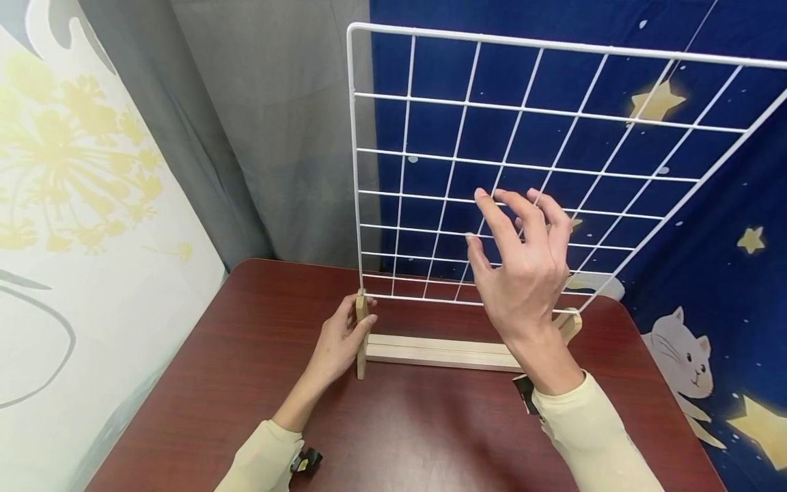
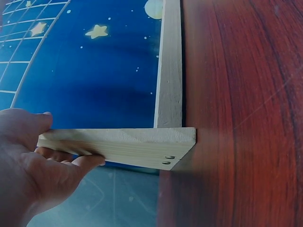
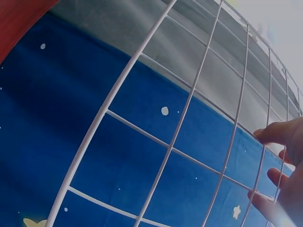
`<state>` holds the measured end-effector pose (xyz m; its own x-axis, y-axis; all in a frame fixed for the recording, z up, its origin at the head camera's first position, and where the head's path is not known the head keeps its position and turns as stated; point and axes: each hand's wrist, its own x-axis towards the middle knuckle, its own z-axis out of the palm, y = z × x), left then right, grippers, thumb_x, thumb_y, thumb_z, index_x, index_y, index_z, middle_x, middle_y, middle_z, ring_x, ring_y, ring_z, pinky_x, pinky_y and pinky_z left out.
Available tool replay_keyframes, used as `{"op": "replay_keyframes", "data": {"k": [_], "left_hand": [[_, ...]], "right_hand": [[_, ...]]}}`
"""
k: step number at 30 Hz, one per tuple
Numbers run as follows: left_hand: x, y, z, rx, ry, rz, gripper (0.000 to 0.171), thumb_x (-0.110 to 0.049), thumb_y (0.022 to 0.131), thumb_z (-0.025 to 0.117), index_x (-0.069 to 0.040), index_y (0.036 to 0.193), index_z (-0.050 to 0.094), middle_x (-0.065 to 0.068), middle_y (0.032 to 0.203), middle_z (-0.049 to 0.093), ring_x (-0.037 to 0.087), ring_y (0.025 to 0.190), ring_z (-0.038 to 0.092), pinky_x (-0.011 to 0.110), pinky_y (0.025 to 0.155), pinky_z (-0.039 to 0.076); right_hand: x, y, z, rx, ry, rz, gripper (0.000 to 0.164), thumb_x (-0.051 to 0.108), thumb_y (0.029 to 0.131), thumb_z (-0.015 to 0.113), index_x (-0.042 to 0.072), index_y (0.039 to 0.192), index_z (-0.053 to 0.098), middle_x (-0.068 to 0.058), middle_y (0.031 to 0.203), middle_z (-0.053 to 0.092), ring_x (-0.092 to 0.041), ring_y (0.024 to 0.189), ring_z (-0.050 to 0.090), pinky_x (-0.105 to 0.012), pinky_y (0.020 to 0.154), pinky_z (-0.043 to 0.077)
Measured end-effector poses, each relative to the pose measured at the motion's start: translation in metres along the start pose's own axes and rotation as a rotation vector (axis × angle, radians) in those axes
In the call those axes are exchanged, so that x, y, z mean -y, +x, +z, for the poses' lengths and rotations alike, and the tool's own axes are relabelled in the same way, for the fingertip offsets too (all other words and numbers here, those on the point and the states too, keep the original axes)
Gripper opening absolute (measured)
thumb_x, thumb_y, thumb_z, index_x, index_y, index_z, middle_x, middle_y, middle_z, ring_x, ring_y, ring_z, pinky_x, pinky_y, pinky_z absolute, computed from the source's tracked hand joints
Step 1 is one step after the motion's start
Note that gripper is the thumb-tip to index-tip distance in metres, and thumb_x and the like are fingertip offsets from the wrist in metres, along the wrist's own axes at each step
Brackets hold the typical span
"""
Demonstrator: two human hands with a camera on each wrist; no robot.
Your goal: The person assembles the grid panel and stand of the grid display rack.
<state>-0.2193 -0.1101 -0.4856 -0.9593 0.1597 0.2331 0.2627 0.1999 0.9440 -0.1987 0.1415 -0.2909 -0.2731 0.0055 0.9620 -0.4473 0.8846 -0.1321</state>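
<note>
The white wire grid (image 1: 503,164) rises above the table (image 1: 270,369), its lower left corner at the top of a pale wooden side piece (image 1: 361,359) and its lower right corner at a matching right side piece (image 1: 573,326). Whether the wire sits in a slot there, I cannot tell. Below the grid's bottom edge, a pale wooden crossbar (image 1: 443,352) runs between the two side pieces.

The two hands are well apart. At the grid's lower left corner, the left hand (image 1: 337,344) is clamped on the left side piece, thumb on one side and fingers on the other; the left wrist view shows two small metal fasteners (image 2: 168,160) near the far end of that piece. The right hand (image 1: 529,263) hangs in front of the lower middle of the grid, fingers bent and spread, thumb apart from them, gripping nothing. Its fingertips are close to the wires, but I cannot tell whether they touch.

Both cream sleeves (image 1: 593,437) come in from below the grid, on the near side. Behind the grid hangs a dark blue cloth (image 1: 467,14) with stars, and a grey curtain (image 1: 289,102) extends to the grid's left
</note>
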Motion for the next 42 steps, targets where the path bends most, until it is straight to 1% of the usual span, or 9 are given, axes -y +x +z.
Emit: {"op": "replay_keyframes", "data": {"k": [5,11,13,17,22,25,30,36,42], "left_hand": [[0.002,-0.002,-0.004,-0.005,0.015,-0.011,0.038,-0.023,0.106,0.067,-0.013,0.141,0.057,0.016,0.142,0.066,0.028,0.143,0.058,0.043,0.113,0.050],[0.002,-0.004,-0.005,-0.001,0.013,-0.007,0.037,-0.023,0.106,0.067,-0.015,0.140,0.057,0.020,0.145,0.064,0.036,0.144,0.055,0.045,0.113,0.050],[0.002,-0.004,-0.005,-0.002,0.013,-0.007,0.036,-0.023,0.106,0.067,-0.016,0.140,0.058,0.020,0.146,0.064,0.036,0.144,0.055,0.046,0.113,0.050],[0.000,-0.005,-0.006,-0.001,0.011,-0.006,0.035,-0.023,0.106,0.067,-0.016,0.139,0.058,0.019,0.145,0.065,0.030,0.144,0.057,0.046,0.113,0.050],[-0.001,-0.005,-0.005,0.001,0.002,-0.007,0.038,-0.021,0.106,0.067,-0.011,0.141,0.057,0.014,0.142,0.066,0.025,0.143,0.058,0.042,0.113,0.051],[-0.001,-0.005,-0.005,0.000,0.003,-0.008,0.039,-0.021,0.106,0.067,-0.009,0.141,0.056,0.014,0.142,0.066,0.028,0.143,0.058,0.042,0.113,0.050],[-0.001,-0.005,-0.003,-0.010,0.010,-0.011,0.040,-0.022,0.105,0.068,-0.009,0.141,0.057,0.020,0.144,0.064,0.033,0.144,0.056,0.047,0.113,0.050],[0.001,-0.005,0.000,-0.013,0.003,0.018,0.038,-0.020,0.105,0.067,-0.014,0.141,0.056,0.013,0.142,0.066,0.027,0.142,0.059,0.044,0.114,0.050],[0.002,-0.005,-0.001,-0.010,-0.002,0.042,0.038,-0.019,0.105,0.068,-0.013,0.141,0.056,0.012,0.138,0.068,0.034,0.137,0.063,0.043,0.112,0.052]], "right_hand": [[0.000,-0.005,0.003,0.019,-0.003,0.000,0.047,0.013,0.089,0.082,0.024,0.134,0.074,-0.009,0.131,0.074,-0.039,0.135,0.055,-0.049,0.084,0.061],[0.000,-0.009,0.005,0.040,-0.008,-0.004,0.049,0.013,0.090,0.082,0.024,0.136,0.073,-0.010,0.132,0.074,-0.040,0.136,0.054,-0.049,0.085,0.061],[0.000,-0.010,0.006,0.040,-0.011,-0.004,0.049,0.013,0.090,0.082,0.024,0.136,0.073,-0.010,0.131,0.074,-0.040,0.135,0.055,-0.050,0.084,0.061],[0.000,-0.011,0.007,0.036,-0.014,0.002,0.048,0.013,0.090,0.081,0.024,0.136,0.073,-0.010,0.131,0.074,-0.040,0.135,0.055,-0.049,0.084,0.061],[-0.002,-0.011,0.008,0.040,-0.023,0.005,0.048,0.013,0.090,0.081,0.024,0.137,0.073,-0.010,0.132,0.073,-0.039,0.136,0.054,-0.048,0.083,0.062],[-0.003,-0.013,0.009,0.051,-0.030,0.003,0.049,0.014,0.091,0.080,0.025,0.138,0.072,-0.010,0.132,0.073,-0.040,0.137,0.054,-0.049,0.083,0.062],[-0.003,-0.019,0.013,0.063,-0.036,-0.009,0.049,0.014,0.091,0.080,0.025,0.137,0.072,-0.009,0.132,0.073,-0.041,0.136,0.055,-0.052,0.090,0.061],[-0.005,-0.027,0.016,0.093,-0.048,-0.032,0.049,0.013,0.090,0.081,0.025,0.137,0.072,-0.009,0.131,0.073,-0.042,0.135,0.056,-0.053,0.093,0.060],[-0.007,-0.033,0.018,0.098,-0.046,-0.025,0.051,0.011,0.088,0.081,0.025,0.137,0.072,-0.009,0.130,0.073,-0.043,0.134,0.056,-0.053,0.096,0.059]]}}
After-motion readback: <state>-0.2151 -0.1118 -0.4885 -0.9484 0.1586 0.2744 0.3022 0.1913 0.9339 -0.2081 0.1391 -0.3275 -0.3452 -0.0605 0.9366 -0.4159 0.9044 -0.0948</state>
